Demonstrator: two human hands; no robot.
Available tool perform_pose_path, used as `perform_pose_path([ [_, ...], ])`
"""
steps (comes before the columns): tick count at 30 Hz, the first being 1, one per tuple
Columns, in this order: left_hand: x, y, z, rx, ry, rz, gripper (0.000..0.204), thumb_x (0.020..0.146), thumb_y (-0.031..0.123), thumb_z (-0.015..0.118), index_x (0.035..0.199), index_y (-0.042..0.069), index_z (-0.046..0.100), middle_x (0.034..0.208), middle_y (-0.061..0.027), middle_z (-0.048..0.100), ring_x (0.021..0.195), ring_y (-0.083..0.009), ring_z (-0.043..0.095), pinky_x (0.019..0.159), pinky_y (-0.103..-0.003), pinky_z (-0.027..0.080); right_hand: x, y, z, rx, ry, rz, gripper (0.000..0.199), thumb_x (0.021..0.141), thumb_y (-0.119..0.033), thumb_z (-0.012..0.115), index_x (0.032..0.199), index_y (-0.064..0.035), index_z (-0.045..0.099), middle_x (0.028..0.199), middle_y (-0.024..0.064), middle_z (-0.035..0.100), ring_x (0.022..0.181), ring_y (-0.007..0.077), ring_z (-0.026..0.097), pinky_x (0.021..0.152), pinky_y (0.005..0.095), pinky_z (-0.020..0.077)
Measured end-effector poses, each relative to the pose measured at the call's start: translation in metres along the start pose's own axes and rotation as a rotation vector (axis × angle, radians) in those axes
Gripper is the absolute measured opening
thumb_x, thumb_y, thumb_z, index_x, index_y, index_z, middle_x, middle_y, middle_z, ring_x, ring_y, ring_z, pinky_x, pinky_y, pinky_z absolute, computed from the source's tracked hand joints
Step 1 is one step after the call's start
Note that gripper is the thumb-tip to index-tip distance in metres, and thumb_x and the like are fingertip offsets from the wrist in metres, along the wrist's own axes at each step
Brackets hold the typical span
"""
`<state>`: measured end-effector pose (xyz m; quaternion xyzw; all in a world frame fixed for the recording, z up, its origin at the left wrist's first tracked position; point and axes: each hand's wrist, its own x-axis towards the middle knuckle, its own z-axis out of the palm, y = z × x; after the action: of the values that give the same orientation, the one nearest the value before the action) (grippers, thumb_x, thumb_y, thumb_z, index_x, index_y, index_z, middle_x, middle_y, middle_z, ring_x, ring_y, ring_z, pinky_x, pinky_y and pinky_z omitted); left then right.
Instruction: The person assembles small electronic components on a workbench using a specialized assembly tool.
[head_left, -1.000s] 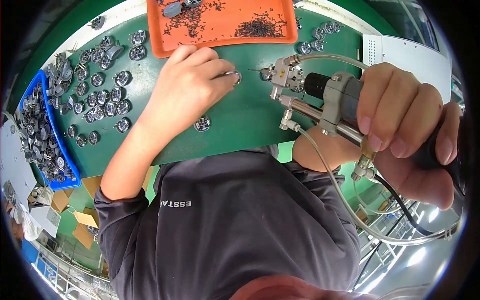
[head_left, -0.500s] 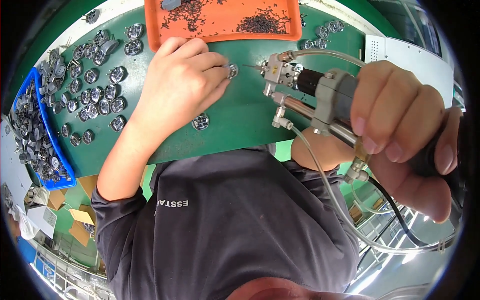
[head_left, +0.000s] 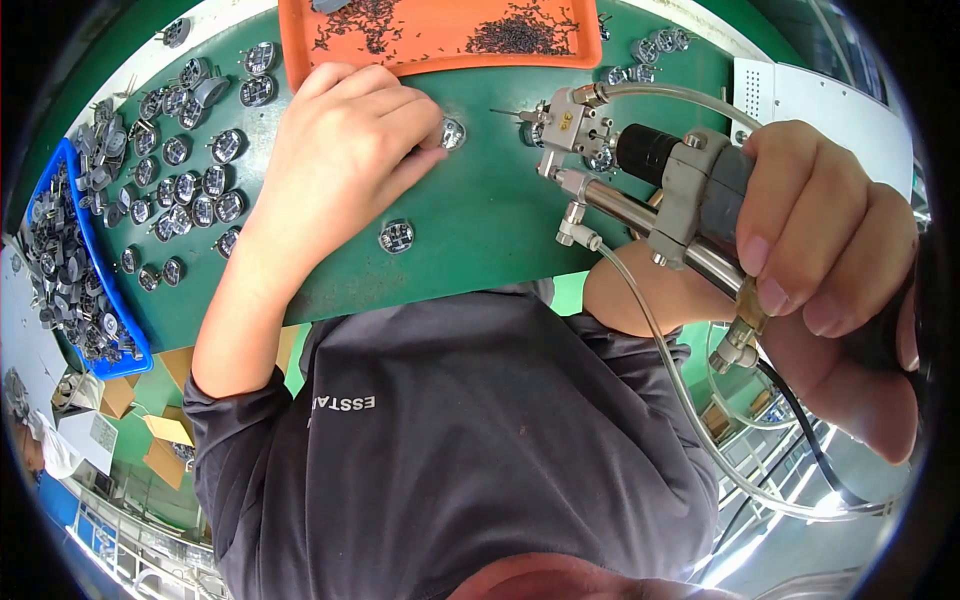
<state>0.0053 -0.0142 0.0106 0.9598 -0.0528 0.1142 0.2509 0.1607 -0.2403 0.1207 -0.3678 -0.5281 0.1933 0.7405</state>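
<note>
My left hand [head_left: 350, 140] is closed, with a small round grey part [head_left: 453, 133] at its fingertips, circuit side showing. My right hand [head_left: 830, 230] grips an air screwdriver [head_left: 650, 160] with a metal head, a black collar and hoses. Its thin bit points left toward the held part, with a gap between them. Just below my left hand another round circuit part [head_left: 396, 236] lies on the green table [head_left: 480, 220]. A few more sit partly hidden behind the screwdriver's head.
An orange tray [head_left: 440, 68] with tiny dark screws [head_left: 520, 36] stands at the far side. Several round parts [head_left: 185, 190] are spread on the left of the table, beside a blue bin [head_left: 85, 220] full of them. More parts [head_left: 660, 42] lie far right, near a white panel [head_left: 830, 110].
The screwdriver in my right hand has drawn back to the right, away from the held part. My left hand has shifted slightly left and away, still holding the part, whose circuit face now shows more.
</note>
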Motion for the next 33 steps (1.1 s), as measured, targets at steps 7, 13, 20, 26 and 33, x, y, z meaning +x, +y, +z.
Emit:
perform_pose_path([
  [7, 0.004, 0.004, -0.003, -0.069, -0.018, -0.069, 0.034, 0.071, 0.010, 0.086, 0.098, 0.010, 0.065, 0.100, -0.0011, 0.075, 0.093, -0.0235, 0.067, 0.090, -0.037, 0.048, -0.003, -0.002, 0.002, -0.048, 0.060, 0.046, 0.043, 0.088, -0.051, 0.078, 0.106, -0.0164, 0.062, 0.081, -0.0021, 0.058, 0.065, 0.0118, 0.055, 0.063, 0.0268, 0.0419],
  [13, 0.005, 0.000, 0.000, -0.135, 0.019, -0.084, 0.057, 0.069, 0.014, 0.089, 0.120, 0.011, 0.063, 0.105, -0.0006, 0.075, 0.095, -0.0239, 0.068, 0.091, -0.038, 0.048, -0.008, -0.033, -0.014, -0.095, 0.111, 0.079, 0.041, 0.087, -0.051, 0.079, 0.103, -0.0165, 0.062, 0.080, -0.0029, 0.058, 0.064, 0.0114, 0.055, 0.063, 0.0263, 0.0409],
  [20, -0.008, -0.001, -0.016, -0.011, 0.002, -0.098, 0.058, 0.071, 0.012, 0.087, 0.124, 0.013, 0.063, 0.105, 0.0015, 0.076, 0.098, -0.0237, 0.068, 0.092, -0.038, 0.047, -0.005, -0.022, -0.008, -0.063, 0.145, 0.067, 0.040, 0.086, -0.050, 0.081, 0.099, -0.0167, 0.063, 0.078, -0.0039, 0.057, 0.064, 0.0108, 0.054, 0.063, 0.0258, 0.0397],
  [26, -0.086, -0.052, -0.139, 0.326, 0.763, -0.423, 0.037, 0.075, 0.010, 0.087, 0.109, 0.006, 0.074, 0.096, -0.0048, 0.076, 0.091, -0.0192, 0.068, 0.085, -0.033, 0.052, -0.005, 0.008, 0.004, 0.141, 0.238, -0.101, 0.037, 0.086, -0.048, 0.079, 0.096, -0.0162, 0.061, 0.075, -0.0047, 0.056, 0.061, 0.0098, 0.051, 0.062, 0.0253, 0.0377],
  [33, -0.275, -0.160, -0.232, 0.576, 0.651, -1.048, 0.040, 0.089, 0.036, 0.082, 0.113, 0.006, 0.077, 0.095, -0.0079, 0.075, 0.085, -0.0161, 0.064, 0.078, -0.033, 0.053, -0.003, 0.023, 0.034, 0.010, 0.414, -0.115, 0.039, 0.094, -0.050, 0.074, 0.109, -0.0181, 0.057, 0.081, -0.0055, 0.056, 0.064, 0.0080, 0.055, 0.061, 0.0235, 0.0429],
])
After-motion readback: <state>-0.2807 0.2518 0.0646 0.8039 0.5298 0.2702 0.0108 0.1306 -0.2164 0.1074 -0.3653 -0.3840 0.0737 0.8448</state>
